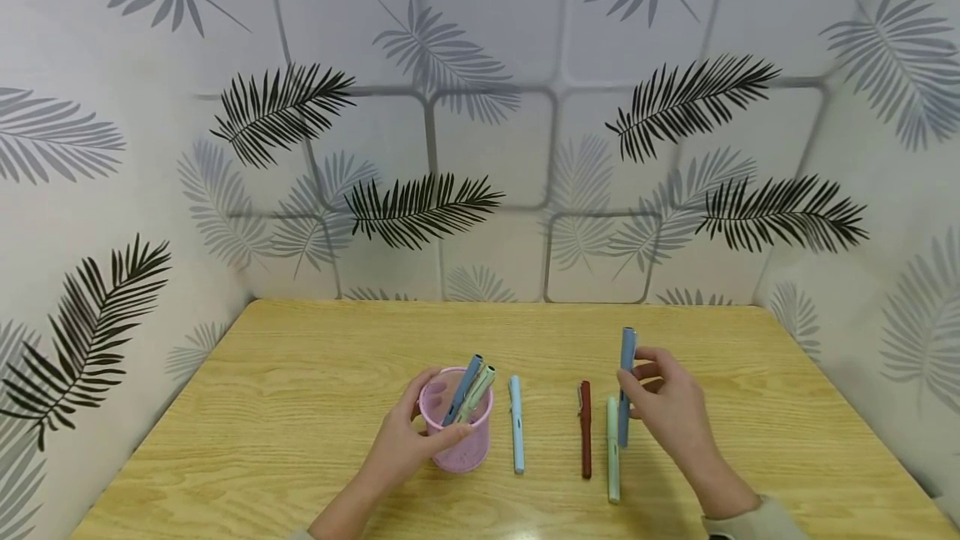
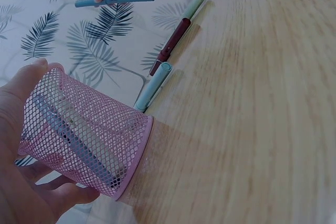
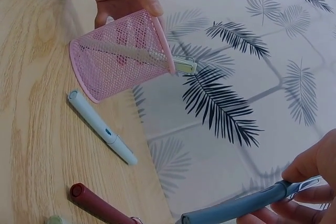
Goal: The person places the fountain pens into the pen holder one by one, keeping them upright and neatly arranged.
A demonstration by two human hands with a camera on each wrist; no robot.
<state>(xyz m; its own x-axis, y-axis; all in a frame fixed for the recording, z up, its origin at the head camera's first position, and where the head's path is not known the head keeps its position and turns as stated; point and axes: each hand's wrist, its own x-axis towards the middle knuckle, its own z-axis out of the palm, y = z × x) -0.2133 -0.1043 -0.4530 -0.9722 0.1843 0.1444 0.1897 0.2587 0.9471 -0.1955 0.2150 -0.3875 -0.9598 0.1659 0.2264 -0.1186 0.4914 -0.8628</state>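
Pink wire mesh forms the pen cup [image 1: 456, 427], which stands upright on the desk [image 1: 300, 407] toward its front edge, left of centre. The left hand [image 1: 401, 440] is wrapped round the cup's near side, thumb at the rim and fingers curled on the wall, evidently to steady a light container so it does not tip. Two pens already stand in it, one blue [image 1: 462, 388] and one pale green [image 1: 477, 392], both leaning to the right against the rim.

The right hand [image 1: 663, 407] pinches a blue-grey pen [image 1: 626, 382] between thumb and fingertips, gripping it about mid-barrel. The pen is lifted clear of the desk and held nearly upright, well apart from the cup; the mid-barrel grip keeps it balanced.

Three pens lie on the desk between the two hands, roughly parallel, pointing toward the front and back edges: a light blue pen [image 1: 516, 423] just beside the cup, a dark red pen [image 1: 585, 430] further right, and a pale green pen [image 1: 612, 450] next to it, near the right hand. None touches another.
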